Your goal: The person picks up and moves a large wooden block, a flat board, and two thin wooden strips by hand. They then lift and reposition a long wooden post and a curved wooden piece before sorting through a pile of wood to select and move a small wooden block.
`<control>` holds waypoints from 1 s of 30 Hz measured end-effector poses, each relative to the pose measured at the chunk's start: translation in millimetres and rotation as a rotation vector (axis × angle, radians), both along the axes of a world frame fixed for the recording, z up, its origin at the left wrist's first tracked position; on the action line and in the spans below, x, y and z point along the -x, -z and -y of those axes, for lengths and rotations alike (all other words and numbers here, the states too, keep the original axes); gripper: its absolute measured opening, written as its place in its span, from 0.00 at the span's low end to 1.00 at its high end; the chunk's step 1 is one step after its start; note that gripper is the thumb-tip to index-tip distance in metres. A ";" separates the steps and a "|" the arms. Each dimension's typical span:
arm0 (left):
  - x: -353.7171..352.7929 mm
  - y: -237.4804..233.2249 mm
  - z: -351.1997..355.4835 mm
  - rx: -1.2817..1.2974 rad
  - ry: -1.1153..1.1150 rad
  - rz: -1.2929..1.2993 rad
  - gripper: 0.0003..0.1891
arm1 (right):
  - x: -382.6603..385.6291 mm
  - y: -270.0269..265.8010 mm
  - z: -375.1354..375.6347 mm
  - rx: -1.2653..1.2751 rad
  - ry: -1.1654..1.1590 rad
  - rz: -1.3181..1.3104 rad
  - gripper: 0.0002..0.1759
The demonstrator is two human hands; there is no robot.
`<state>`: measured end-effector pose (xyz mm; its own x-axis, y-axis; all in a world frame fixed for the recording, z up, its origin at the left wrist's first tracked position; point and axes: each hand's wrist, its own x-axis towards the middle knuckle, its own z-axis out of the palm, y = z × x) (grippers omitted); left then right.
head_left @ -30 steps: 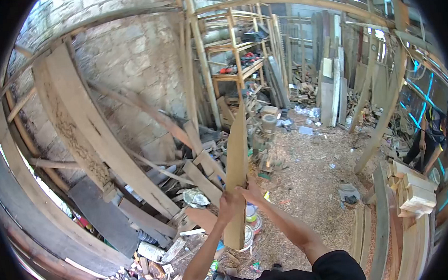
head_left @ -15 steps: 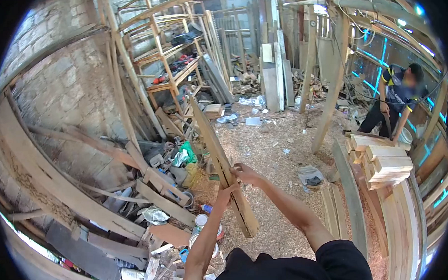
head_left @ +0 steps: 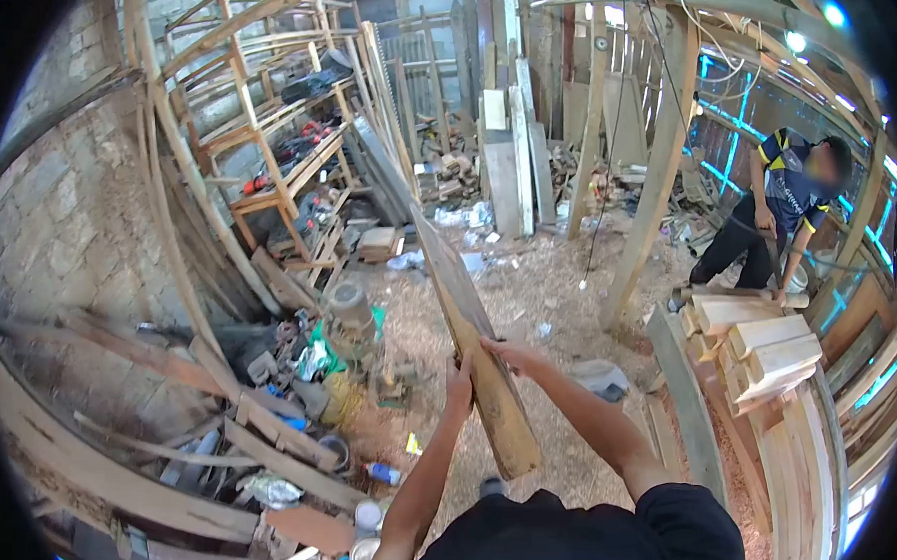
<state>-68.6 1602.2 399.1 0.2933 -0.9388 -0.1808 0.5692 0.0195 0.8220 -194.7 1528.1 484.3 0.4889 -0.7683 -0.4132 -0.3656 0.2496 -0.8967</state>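
A long wooden plank (head_left: 501,413) slants away from my body, its far end pointing up toward the back of the workshop. My left hand (head_left: 459,387) is closed around its left edge near the middle. On the opposite edge, slightly farther along, my right hand (head_left: 510,354) grips it too. The plank's broad face is toward me, lighter brown near me and greyer at the far end. Part of each hand's fingers is hidden by the wood.
Stacked cut timber (head_left: 772,346) lies at the right beside a wooden post (head_left: 654,161). Behind it a co-worker (head_left: 780,200) bends down. Scrap boards and clutter (head_left: 303,386) line the left side. A wooden shelf rack (head_left: 273,158) stands farther back. Shavings cover the floor (head_left: 559,295).
The plank has been turned, so a broad face shows where a dark-grooved side was. My hands have shifted along with it. The view has swung right, and the co-worker's arm reaches lower.
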 end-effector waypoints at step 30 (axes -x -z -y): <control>-48.9 -12.6 598.7 -0.127 0.032 0.413 0.20 | -45.3 67.6 620.9 0.173 0.170 0.191 0.17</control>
<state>-19.7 1003.5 411.7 0.3360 -0.9265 -0.1695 0.1910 -0.1092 0.9755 -149.4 907.2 416.6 0.4033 -0.8967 -0.1822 -0.1523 0.1306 -0.9797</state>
